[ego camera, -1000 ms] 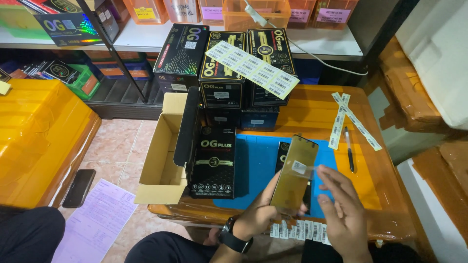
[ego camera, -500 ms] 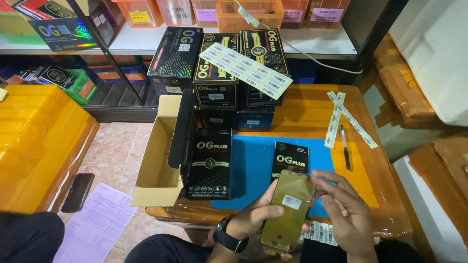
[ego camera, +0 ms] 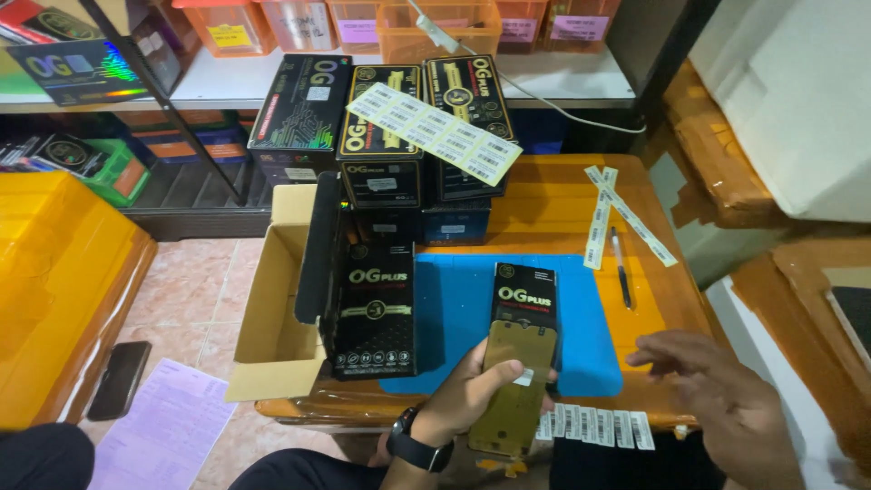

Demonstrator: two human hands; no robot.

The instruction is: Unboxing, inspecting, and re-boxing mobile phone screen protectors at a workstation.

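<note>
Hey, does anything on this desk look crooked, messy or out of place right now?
Yes. A sheet of labels lies askew across the stacked black boxes. Two label strips cross loosely by the pen, and another strip overhangs the table's front edge. Nothing looks damaged.

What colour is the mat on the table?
Blue: the mat shows best in the head view, lying on the orange table.

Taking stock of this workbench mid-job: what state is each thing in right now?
left hand: gripping the gold panel
gold panel: held tilted, small white sticker on it
right hand: open, empty, above the label strip
label strip: flat at the table edge
slim black box: closed, flat on the blue mat
blue mat: flat on the table
cardboard carton: open, flaps up
pen: lying flat
</note>
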